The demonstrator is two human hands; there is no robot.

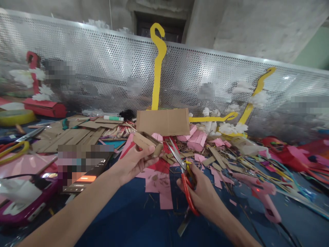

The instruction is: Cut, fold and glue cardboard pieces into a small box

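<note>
My left hand [141,156] is closed on a small folded cardboard box [145,141], thumb on its near side. In my right hand [199,188] is a pair of scissors [177,155] with red and yellow handles, blades pointing up toward the box but apart from it. Behind them stands a brown cardboard panel [163,121], with a tall yellow hook-ended strip [157,75] rising behind it. Pink paper [159,187] lies below my left hand. A cutter-like metal blade [184,224] lies below my right hand.
A pink glue gun [259,193] with a lit red light lies at the right, its cord trailing forward. Cardboard scraps [66,139] and a glue stick [113,118] are at the left, near a lit phone [84,178] and a purple power strip [28,206]. A perforated metal sheet [108,68] stands behind.
</note>
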